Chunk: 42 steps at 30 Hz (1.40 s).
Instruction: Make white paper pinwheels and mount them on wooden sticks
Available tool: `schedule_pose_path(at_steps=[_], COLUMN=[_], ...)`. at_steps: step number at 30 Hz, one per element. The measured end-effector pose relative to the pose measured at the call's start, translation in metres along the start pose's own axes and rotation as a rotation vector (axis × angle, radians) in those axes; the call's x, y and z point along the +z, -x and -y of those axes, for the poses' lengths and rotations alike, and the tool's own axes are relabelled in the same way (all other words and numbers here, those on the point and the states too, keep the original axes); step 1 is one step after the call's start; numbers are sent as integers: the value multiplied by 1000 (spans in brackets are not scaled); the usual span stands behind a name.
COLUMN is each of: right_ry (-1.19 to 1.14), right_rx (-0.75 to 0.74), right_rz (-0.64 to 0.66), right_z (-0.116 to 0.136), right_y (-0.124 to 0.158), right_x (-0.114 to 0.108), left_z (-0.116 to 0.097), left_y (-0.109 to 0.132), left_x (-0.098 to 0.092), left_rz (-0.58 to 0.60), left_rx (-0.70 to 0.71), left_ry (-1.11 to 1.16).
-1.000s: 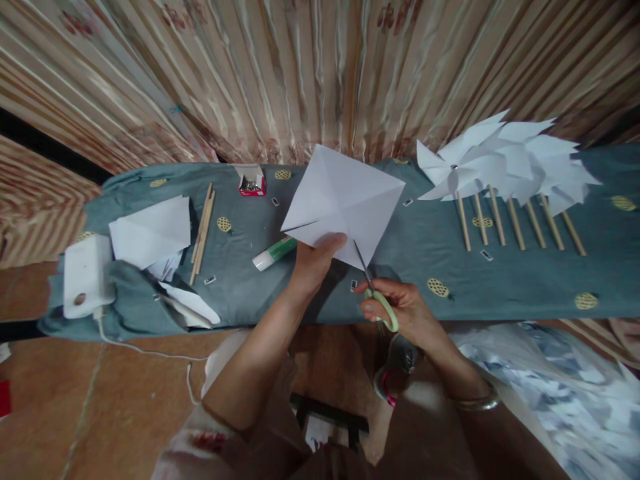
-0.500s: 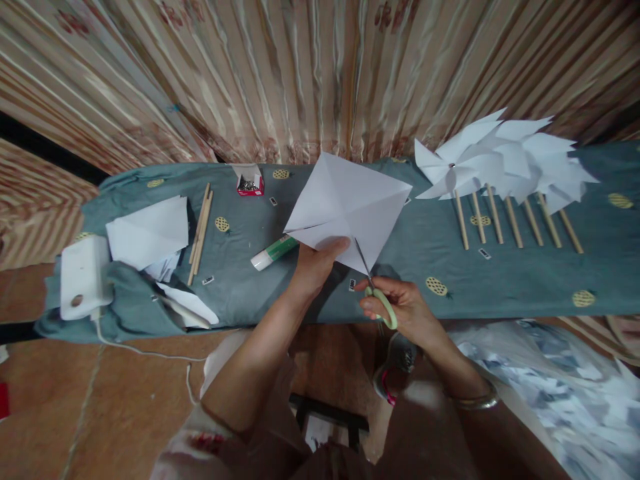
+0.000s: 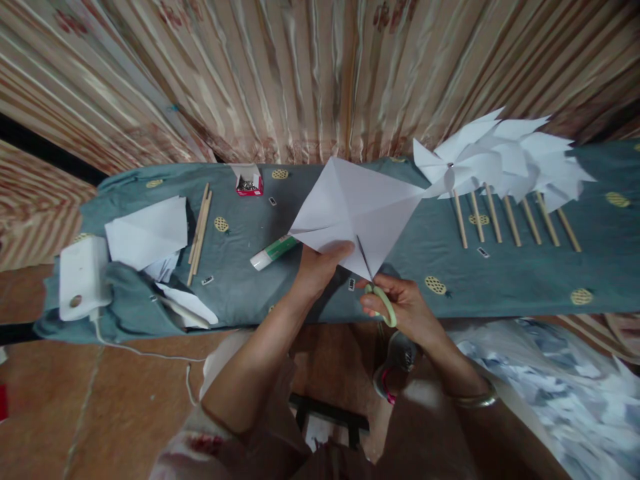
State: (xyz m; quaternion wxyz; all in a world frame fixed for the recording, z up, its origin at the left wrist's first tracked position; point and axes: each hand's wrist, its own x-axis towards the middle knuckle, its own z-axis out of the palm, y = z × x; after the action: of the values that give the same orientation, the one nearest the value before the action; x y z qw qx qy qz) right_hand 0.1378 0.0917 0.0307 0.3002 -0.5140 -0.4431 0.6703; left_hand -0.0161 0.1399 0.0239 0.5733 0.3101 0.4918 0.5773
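– Since half a second ago the sheet of paper (image 3: 353, 210) has slid to the right; its right corner now overlaps the nearest pinwheel, and the scissors (image 3: 373, 283) have moved up closer to its lower edge.

– Where is the sheet now?

– Middle of the frame, held up above the blue cloth (image 3: 500, 280). The left hand (image 3: 317, 267) pinches its lower edge with the thumb on top. The other fingers are hidden behind the paper.

– And the right hand (image 3: 407, 310)?

– Curled around the green handle just below the sheet, blades pointing up into the lower corner. They are too thin and blurred to tell how far apart they stand.

– What else shows?

– A glue stick (image 3: 274, 251) lies just left of the left hand. White pinwheels (image 3: 505, 160) on wooden sticks lie in a row at upper right, overlapping so I cannot count them. At left are loose sticks (image 3: 200, 223), a small red box (image 3: 249, 181), paper scraps (image 3: 147, 233) and a white block (image 3: 83, 277) with a cord, partly sunk in a fold of cloth. A shoe (image 3: 397, 370) shows below the right hand, half covered by the wrist.
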Motion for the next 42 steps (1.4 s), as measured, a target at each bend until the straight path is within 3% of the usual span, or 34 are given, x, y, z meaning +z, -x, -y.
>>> schedule_pose_path(at_steps=[42], right_ry=[-24], right_rx=[-52], right_rz=[-49], right_z=[-3], right_y=[-1], right_x=[1], left_z=[3], left_y=[6], left_x=[3], left_rz=[41], left_rx=[-42], left_ry=[-10])
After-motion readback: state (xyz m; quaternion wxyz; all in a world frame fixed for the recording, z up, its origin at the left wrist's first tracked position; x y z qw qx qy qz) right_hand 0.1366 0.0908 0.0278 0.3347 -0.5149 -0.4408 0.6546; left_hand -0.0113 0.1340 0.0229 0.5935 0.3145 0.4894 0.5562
